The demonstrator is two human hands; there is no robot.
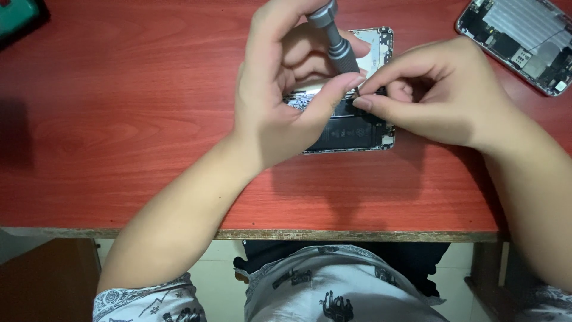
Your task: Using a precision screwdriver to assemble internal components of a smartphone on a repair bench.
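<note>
Right now both hands work over an opened phone lying near the middle of the red desk, its dark battery and inner parts facing up. The left hand is curled around a grey screwdriver, the fingers gripping its shaft while the tip points down into the phone's upper part. The right hand is pinched, thumb and forefinger pressed together right beside the driver's tip; whether they hold a screw or only steady the tip is too small to tell. By my reading, a small screw inside the phone is being driven or loosened. The next move calls for keeping the driver upright and seated. A second opened phone lies apart at the desk's far right corner.
</note>
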